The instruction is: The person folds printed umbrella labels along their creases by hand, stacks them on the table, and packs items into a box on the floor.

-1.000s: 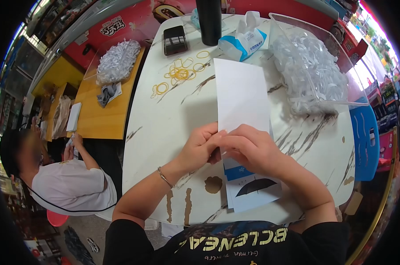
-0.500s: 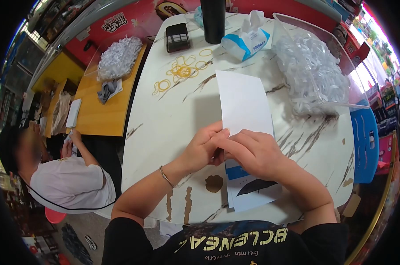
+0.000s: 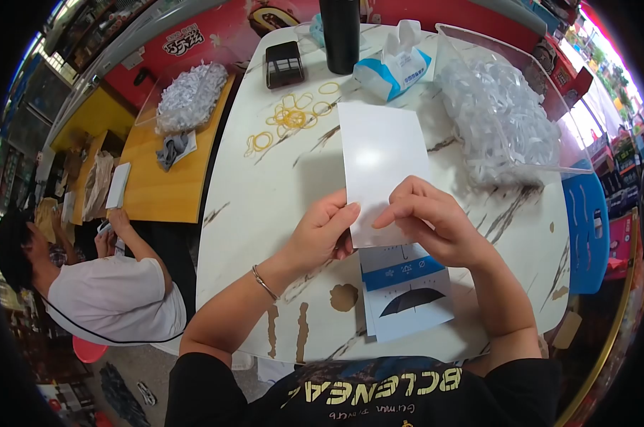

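Note:
A glossy white card (image 3: 379, 153) is raised above the table, its blank face toward me. My left hand (image 3: 329, 224) is closed on its left edge, thumb on top and fingers behind. Over the card's lower right part is my right hand (image 3: 436, 224), with its fingers bent but apart and nothing between them. Whether its fingertips touch the card I cannot tell. Below the raised card, printed sheets (image 3: 411, 309) with a black umbrella picture and a blue band lie on the marbled table (image 3: 265, 220); their upper part is hidden by the card and my right hand.
Yellow rubber bands (image 3: 293, 117), a black box-like device (image 3: 284, 64), a dark bottle (image 3: 340, 35) and a tissue pack (image 3: 393, 71) are farther back. A clear bin (image 3: 507, 121) of translucent strips stands right. At left, a person (image 3: 115, 285) works beside a wooden table (image 3: 155, 185).
My right hand has moved off my left fingers and opened, rising to the right over the card. The card has tilted toward me, and more of the printed sheets shows.

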Demonstrator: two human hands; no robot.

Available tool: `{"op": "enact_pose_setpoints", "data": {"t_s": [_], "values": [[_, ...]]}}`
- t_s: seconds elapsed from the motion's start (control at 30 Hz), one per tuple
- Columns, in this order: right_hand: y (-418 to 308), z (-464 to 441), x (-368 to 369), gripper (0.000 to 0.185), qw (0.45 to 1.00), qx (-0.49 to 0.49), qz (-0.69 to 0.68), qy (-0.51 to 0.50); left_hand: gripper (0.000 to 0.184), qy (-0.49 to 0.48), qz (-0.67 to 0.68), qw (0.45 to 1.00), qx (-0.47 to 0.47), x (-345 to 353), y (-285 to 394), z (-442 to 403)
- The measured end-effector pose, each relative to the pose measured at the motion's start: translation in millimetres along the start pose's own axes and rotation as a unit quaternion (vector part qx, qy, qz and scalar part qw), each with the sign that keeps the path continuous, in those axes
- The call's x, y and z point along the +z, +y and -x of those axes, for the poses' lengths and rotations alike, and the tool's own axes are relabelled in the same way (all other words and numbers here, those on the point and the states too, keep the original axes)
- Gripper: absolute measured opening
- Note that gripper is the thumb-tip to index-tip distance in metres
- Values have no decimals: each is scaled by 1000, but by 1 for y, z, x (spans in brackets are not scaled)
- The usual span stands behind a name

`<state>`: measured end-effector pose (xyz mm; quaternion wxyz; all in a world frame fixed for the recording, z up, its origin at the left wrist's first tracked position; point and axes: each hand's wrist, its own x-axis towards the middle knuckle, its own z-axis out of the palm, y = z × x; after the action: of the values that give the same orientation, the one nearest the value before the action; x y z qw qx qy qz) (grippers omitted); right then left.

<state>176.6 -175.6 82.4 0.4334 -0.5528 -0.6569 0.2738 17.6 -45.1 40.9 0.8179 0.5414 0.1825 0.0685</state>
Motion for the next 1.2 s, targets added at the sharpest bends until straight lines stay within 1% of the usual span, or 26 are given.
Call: {"op": "enact_pose_setpoints", "data": {"t_s": [0.03,0.13,0.23,0.33,0.37,0.43,0.5,0.57,0.63,0.67,0.73,0.83,0.87,0.93,0.97,1.03,1.07,1.1,1.17,1.2], "values": [[-2,0,-1,30,1000,15,17,1,27,-1,3,1000,-1,-2,-3,-1],[1,-2,9,18,996,-47,71,0,25,-10,3,1000,-1,-3,-5,-1],[4,0,12,19,989,-118,86,15,23,-4,1,1000,12,-1,-6,-1],[-2,5,-5,15,997,-42,61,-4,22,1,31,999,23,2,-5,-3],[-8,8,-14,13,999,-16,-1,52,22,4,47,999,24,0,-5,-2],[-20,15,-36,9,978,29,-131,162,21,24,80,995,49,-4,-6,-5],[-18,20,-65,10,947,-73,-104,295,21,39,137,987,77,-3,-4,-6],[-15,24,-96,11,911,-121,0,395,20,46,146,984,90,-6,-8,-8],[-13,26,-129,15,885,-58,127,445,20,49,146,983,95,-5,-8,-7],[-8,29,-145,18,879,-2,200,433,20,49,142,984,96,-2,-7,-6],[4,37,-167,25,846,108,339,397,21,42,133,985,97,3,-6,-4],[-2,39,-169,34,793,47,459,397,23,24,124,987,98,6,-6,-2],[-8,41,-162,37,793,48,459,397,25,16,125,987,97,6,-6,-1],[-16,41,-135,43,820,16,457,345,26,-2,124,988,90,6,-5,0],[-23,39,-115,48,850,-16,441,289,25,-15,121,989,84,5,-4,2],[-28,37,-78,54,885,-34,430,174,25,-31,117,990,73,7,-2,3],[-28,35,-62,56,893,-46,425,142,27,-33,117,990,68,8,-1,4],[-29,32,-49,52,898,-80,409,143,28,-34,118,990,64,8,1,5],[-14,30,-33,39,923,-134,334,136,35,-49,94,993,57,9,2,6],[-14,30,-27,37,945,-133,270,128,38,-55,83,994,53,7,3,7]]}}
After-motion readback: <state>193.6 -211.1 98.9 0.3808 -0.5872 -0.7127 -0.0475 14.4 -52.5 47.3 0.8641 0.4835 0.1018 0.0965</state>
